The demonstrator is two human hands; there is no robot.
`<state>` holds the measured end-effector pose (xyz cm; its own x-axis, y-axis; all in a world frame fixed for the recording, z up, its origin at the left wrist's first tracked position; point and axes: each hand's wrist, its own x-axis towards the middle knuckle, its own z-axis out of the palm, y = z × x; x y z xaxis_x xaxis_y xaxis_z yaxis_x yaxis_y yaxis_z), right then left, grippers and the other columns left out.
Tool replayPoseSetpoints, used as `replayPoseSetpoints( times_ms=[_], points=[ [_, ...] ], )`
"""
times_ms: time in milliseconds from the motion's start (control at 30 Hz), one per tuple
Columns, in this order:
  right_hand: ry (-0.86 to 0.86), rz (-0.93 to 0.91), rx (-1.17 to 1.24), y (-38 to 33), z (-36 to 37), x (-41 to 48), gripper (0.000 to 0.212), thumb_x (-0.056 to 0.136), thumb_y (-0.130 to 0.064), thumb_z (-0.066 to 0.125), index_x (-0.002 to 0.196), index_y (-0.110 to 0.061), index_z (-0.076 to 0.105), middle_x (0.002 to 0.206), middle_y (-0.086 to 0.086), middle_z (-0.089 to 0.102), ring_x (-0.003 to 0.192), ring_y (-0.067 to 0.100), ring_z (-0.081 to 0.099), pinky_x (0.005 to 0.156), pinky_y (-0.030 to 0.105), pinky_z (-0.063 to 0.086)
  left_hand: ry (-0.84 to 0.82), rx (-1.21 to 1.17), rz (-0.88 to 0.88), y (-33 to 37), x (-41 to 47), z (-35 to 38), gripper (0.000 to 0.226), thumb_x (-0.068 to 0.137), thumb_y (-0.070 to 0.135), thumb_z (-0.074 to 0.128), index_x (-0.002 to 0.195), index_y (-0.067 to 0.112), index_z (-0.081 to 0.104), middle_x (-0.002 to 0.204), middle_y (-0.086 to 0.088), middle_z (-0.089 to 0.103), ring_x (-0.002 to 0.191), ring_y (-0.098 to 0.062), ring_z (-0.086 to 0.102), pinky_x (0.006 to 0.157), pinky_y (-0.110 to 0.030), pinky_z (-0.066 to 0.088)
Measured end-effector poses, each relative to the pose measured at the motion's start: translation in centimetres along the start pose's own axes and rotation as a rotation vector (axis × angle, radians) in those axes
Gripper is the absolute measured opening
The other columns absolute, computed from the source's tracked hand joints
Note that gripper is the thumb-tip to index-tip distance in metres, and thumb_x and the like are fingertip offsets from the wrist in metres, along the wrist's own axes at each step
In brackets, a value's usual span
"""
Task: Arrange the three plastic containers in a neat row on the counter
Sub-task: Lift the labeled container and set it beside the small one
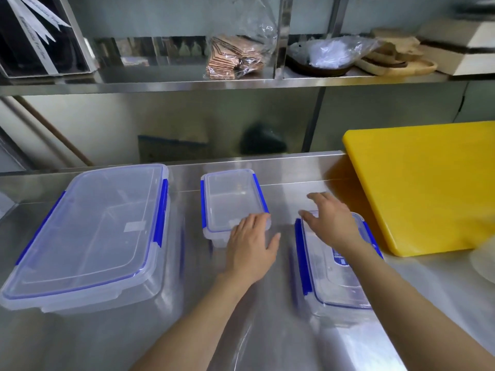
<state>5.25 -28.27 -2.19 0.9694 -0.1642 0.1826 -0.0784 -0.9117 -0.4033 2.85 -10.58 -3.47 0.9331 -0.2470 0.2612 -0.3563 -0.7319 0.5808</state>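
Observation:
Three clear plastic containers with blue latches stand on the steel counter (267, 330). The large container (88, 236) is at the left. The small container (231, 199) sits in the middle, farther back. The medium container (332, 279) is at the right, nearer to me. My left hand (250, 246) lies flat, fingers apart, on the near right corner of the small container. My right hand (329, 220) hovers with spread fingers over the far end of the medium container's lid, hiding part of it. Neither hand grips anything.
A thick yellow cutting board (428, 183) lies at the right, close to the medium container. A pale round object (484, 263) shows at the right edge. A steel shelf (241, 83) above holds bags, wooden trays and boxes.

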Motion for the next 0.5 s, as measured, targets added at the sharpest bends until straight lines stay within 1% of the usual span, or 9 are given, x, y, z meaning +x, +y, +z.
replayPoseSetpoints(
  times_ms=[67, 133, 167, 233, 300, 367, 400, 467, 500],
  points=[
    [0.156, 0.117, -0.053, 1.5, -1.6, -1.3, 0.043, 0.086, -0.041, 0.055, 0.117, -0.012, 0.055, 0.119, 0.012, 0.059, 0.104, 0.029, 0.056, 0.077, 0.035, 0.046, -0.095, -0.065, -0.107, 2.1, -0.7, 1.6, 0.048, 0.089, 0.038, 0.054, 0.128, 0.014, 0.041, 0.133, -0.006, 0.052, 0.12, -0.023, 0.049, 0.099, -0.038, 0.045],
    [0.175, 0.234, -0.111, 3.0, -3.1, -2.6, 0.049, 0.084, -0.048, 0.053, 0.11, -0.007, 0.054, 0.113, 0.017, 0.057, 0.102, 0.035, 0.053, 0.076, 0.039, 0.044, -0.201, -0.171, -0.271, 3.5, -1.1, 3.0, 0.061, 0.087, 0.044, 0.054, 0.135, 0.014, 0.031, 0.143, -0.007, 0.041, 0.127, -0.023, 0.043, 0.102, -0.038, 0.041],
    [0.119, 0.305, -0.125, 3.9, -3.7, -3.2, 0.056, 0.081, -0.055, 0.053, 0.111, -0.007, 0.052, 0.114, 0.017, 0.054, 0.105, 0.037, 0.051, 0.08, 0.042, 0.044, -0.251, -0.25, -0.358, 4.1, -1.3, 3.5, 0.067, 0.086, 0.046, 0.055, 0.137, 0.014, 0.025, 0.148, -0.007, 0.035, 0.13, -0.024, 0.04, 0.103, -0.038, 0.038],
    [-0.064, 0.454, -0.121, 5.5, -4.6, -4.4, 0.072, 0.074, -0.067, 0.05, 0.117, -0.01, 0.046, 0.121, 0.015, 0.048, 0.111, 0.037, 0.048, 0.083, 0.046, 0.044, -0.32, -0.391, -0.5, 4.9, -1.6, 4.2, 0.076, 0.085, 0.048, 0.055, 0.141, 0.016, 0.015, 0.152, -0.006, 0.025, 0.134, -0.025, 0.035, 0.103, -0.038, 0.035],
    [-0.25, 0.525, -0.085, 7.0, -5.0, -5.4, 0.08, 0.071, -0.071, 0.051, 0.125, -0.014, 0.04, 0.125, 0.013, 0.048, 0.109, 0.035, 0.052, 0.078, 0.041, 0.044, -0.361, -0.495, -0.576, 5.2, -1.9, 5.0, 0.081, 0.084, 0.049, 0.056, 0.144, 0.02, 0.008, 0.153, -0.005, 0.023, 0.135, -0.025, 0.033, 0.105, -0.039, 0.033],
    [-0.376, 0.478, 0.002, 8.0, -4.8, -6.3, 0.076, 0.073, -0.065, 0.055, 0.128, -0.016, 0.038, 0.124, 0.011, 0.056, 0.102, 0.03, 0.056, 0.075, 0.036, 0.043, -0.38, -0.637, -0.616, 5.5, -2.3, 5.8, 0.08, 0.084, 0.044, 0.058, 0.144, 0.024, 0.01, 0.15, -0.004, 0.031, 0.13, -0.025, 0.041, 0.105, -0.039, 0.037],
    [-0.4, 0.435, 0.041, 8.4, -4.6, -6.6, 0.07, 0.076, -0.06, 0.057, 0.128, -0.017, 0.038, 0.123, 0.011, 0.059, 0.1, 0.029, 0.057, 0.075, 0.035, 0.043, -0.379, -0.722, -0.622, 5.5, -2.6, 6.2, 0.074, 0.084, 0.04, 0.06, 0.143, 0.025, 0.017, 0.145, -0.004, 0.041, 0.123, -0.023, 0.049, 0.102, -0.038, 0.041],
    [-0.387, 0.358, 0.079, 8.9, -4.0, -7.0, 0.064, 0.079, -0.051, 0.059, 0.129, -0.017, 0.038, 0.122, 0.012, 0.06, 0.102, 0.03, 0.058, 0.077, 0.035, 0.045, -0.345, -0.846, -0.612, 5.7, -3.2, 6.8, 0.059, 0.085, 0.029, 0.062, 0.136, 0.028, 0.032, 0.131, -0.001, 0.056, 0.109, -0.017, 0.058, 0.089, -0.032, 0.047],
    [-0.367, 0.334, 0.098, 9.0, -3.8, -7.1, 0.063, 0.081, -0.049, 0.059, 0.13, -0.016, 0.037, 0.123, 0.014, 0.06, 0.104, 0.031, 0.057, 0.08, 0.037, 0.047, -0.324, -0.875, -0.606, 5.8, -3.4, 6.9, 0.057, 0.085, 0.025, 0.063, 0.134, 0.03, 0.035, 0.126, 0.001, 0.059, 0.105, -0.015, 0.059, 0.084, -0.029, 0.047]
  ],
)
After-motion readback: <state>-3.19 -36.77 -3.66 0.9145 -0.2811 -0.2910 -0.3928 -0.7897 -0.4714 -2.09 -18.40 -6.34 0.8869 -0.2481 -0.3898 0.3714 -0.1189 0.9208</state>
